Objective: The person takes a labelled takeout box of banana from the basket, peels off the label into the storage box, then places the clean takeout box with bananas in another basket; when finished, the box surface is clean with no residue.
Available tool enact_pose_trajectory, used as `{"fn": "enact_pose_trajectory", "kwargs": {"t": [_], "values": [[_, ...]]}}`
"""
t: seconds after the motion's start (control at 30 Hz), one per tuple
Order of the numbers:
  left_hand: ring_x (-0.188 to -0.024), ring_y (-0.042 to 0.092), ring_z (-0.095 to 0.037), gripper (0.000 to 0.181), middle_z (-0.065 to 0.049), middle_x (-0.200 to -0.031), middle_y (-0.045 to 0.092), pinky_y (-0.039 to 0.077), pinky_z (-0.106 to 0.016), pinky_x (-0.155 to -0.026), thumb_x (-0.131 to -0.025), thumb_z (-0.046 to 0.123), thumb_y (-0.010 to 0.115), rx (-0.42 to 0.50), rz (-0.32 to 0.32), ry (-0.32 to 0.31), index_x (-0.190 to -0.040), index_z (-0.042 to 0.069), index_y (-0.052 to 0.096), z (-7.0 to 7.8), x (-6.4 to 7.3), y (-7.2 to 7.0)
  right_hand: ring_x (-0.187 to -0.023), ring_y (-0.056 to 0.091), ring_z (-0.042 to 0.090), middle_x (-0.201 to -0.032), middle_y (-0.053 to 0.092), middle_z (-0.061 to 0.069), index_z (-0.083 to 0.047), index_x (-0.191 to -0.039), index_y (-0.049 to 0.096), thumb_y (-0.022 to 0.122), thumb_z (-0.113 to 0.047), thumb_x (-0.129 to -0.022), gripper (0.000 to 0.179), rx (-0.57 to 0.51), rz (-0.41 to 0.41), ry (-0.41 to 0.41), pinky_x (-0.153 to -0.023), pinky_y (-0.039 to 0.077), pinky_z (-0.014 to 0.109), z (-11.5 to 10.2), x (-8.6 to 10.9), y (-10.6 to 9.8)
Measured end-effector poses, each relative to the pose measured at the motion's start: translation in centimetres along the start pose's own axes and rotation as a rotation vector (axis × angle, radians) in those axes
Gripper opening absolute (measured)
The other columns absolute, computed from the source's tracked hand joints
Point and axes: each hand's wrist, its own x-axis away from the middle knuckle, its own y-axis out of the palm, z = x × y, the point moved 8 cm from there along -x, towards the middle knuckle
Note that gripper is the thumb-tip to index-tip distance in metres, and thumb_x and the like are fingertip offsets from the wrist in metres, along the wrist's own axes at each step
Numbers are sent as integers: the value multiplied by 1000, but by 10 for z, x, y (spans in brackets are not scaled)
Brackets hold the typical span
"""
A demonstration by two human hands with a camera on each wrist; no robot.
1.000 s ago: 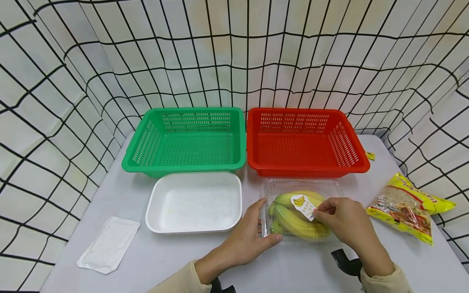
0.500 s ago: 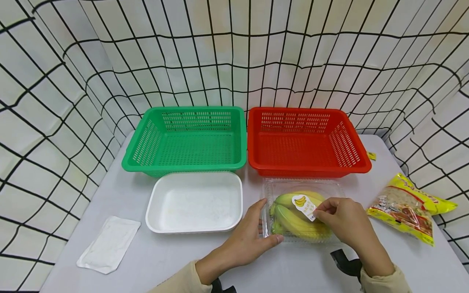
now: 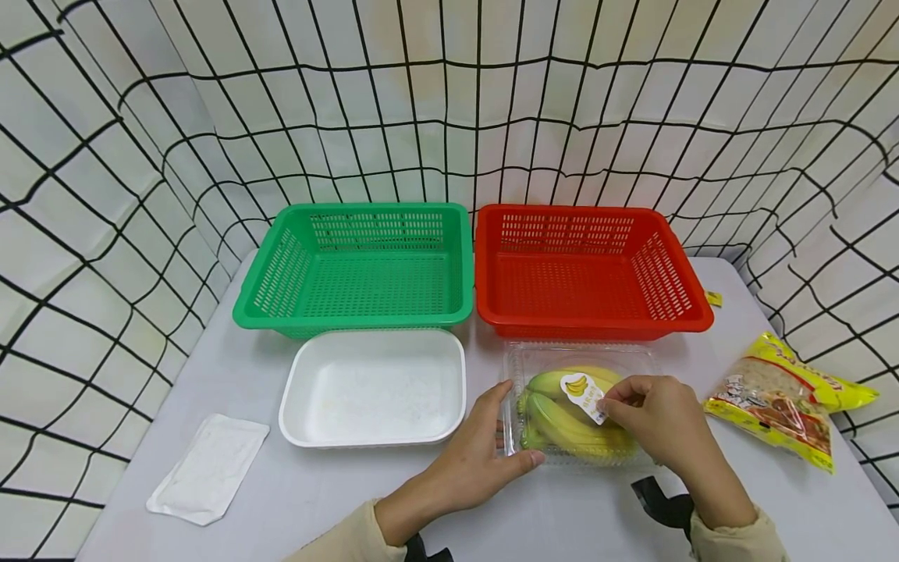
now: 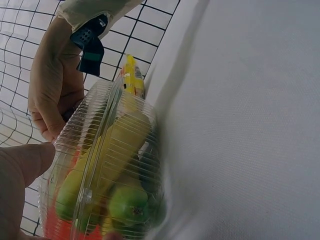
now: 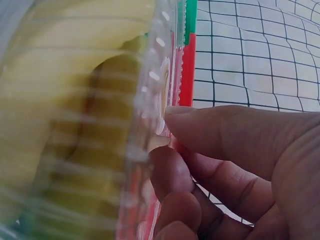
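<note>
while the white packet (image 3: 208, 470) lies at the far left and the white tray (image 3: 372, 386) stands near it, in front of the green basket (image 3: 379, 285), the work is at the clear box (image 3: 515, 363), right of the tray and just before the red basket (image 3: 569, 281). the left hand (image 3: 469, 462) rests at the near left corner of this box, with thumb and fingers apart, not wrapped around it. inside are the bananas (image 3: 565, 428), and over them, on the lid, is the banana label (image 3: 583, 396). the right hand (image 3: 659, 417) has thumb and forefinger together, clamped on the label at its lower right corner. farther right lies the snack bag (image 3: 783, 402).

to do this step well, i think, the left hand should stop the box from sliding, but with soft pressure, because the lid may bend. the right hand should take only the edge and move slowly, so that the label does not crease. whether it is being stuck on or peeled off, i cannot tell.

the right wrist view shows the curled fingers (image 5: 172, 172), which the head view hides behind the hand. the left wrist view shows the green banana ends (image 4: 130, 204) through the plastic, but i do not find the label there.
</note>
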Motion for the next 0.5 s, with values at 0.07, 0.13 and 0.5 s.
{"fn": "enact_pose_trajectory", "kwargs": {"t": [0.07,0.13,0.5], "values": [[-120,56,-26,98,-14,-165,28,53,-34,-98,-93,38,79,2,1,-2,-164,7,20,0,0,0,-71,58,17,-75,70,-2,-10,-88,78,84,-18,-88,10,-12,5,4,-57,46,27,-1,0,-1],[-121,56,-26,98,-14,-166,28,53,-34,-98,-93,38,79,2,1,-4,-165,7,20,0,0,0,-72,61,17,-77,71,0,-8,-92,78,84,-16,-88,11,-27,7,10,-58,48,26,-2,-1,-1],[-123,55,-26,98,-13,-166,27,53,-37,-99,-93,39,78,6,-8,-7,-165,8,19,0,0,1,-74,64,15,-85,77,3,-5,-98,81,85,-20,-88,18,-83,-21,18,-59,50,26,3,-2,0]]}}
